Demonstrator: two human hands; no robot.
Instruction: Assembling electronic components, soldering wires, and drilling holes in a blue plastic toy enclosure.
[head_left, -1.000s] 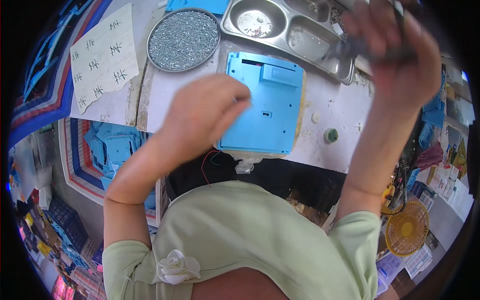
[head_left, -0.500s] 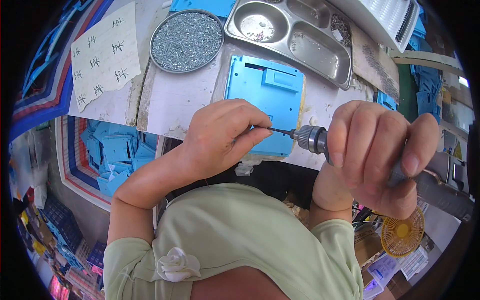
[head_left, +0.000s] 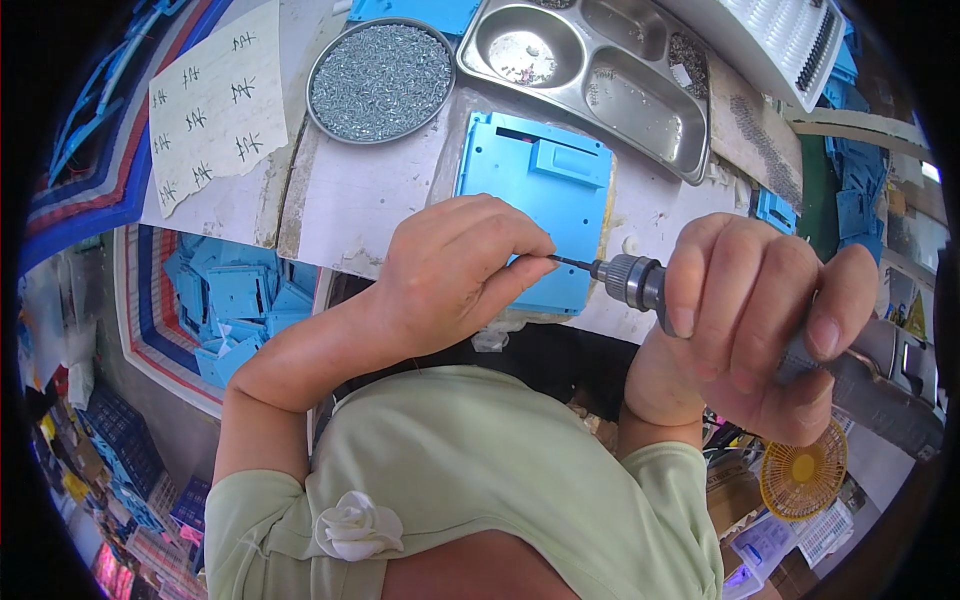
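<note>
Pale and worn, the surface (head_left: 345,215) fills the middle of my feed, with heaped blue parts (head_left: 235,290) below its left side. Next come a paper sheet (head_left: 215,110) and a round dish (head_left: 372,140) of screws (head_left: 380,80). I see the left hand (head_left: 450,270) with thumb and forefinger pinched narrow at the tip of the bit (head_left: 577,262); I cannot tell whether they hold anything small. Beyond those fingers the blue panel (head_left: 545,205) lies on the surface, partly hidden by them. At right, the right hand (head_left: 750,300) grips the driver (head_left: 635,282), bit pointing left.
</note>
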